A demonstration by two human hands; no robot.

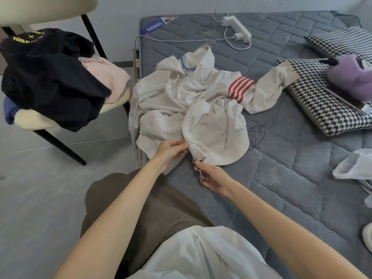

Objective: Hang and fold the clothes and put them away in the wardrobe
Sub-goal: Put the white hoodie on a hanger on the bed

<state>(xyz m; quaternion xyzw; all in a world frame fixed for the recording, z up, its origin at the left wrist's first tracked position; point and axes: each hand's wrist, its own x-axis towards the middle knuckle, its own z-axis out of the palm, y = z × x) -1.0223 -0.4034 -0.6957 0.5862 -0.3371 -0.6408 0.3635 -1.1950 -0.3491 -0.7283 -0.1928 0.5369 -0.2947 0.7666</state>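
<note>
A cream zip-up hoodie (193, 101) with red sleeve stripes lies crumpled on the grey mattress (291, 178), near its left edge. A blue hanger (184, 62) pokes out of the hoodie's neck by the hood. My left hand (171, 152) pinches the left zipper edge at the hem. My right hand (211, 178) pinches the dark zipper pull tab (201, 174) just below the hem's right side. Both hands meet at the bottom of the open zipper.
A chair (60, 117) at the left carries a pile of black, pink and blue clothes (50, 77). Houndstooth pillows (322, 93), a purple plush (352, 75), a white power strip with cable (237, 27) and a white garment (354, 168) lie on the mattress.
</note>
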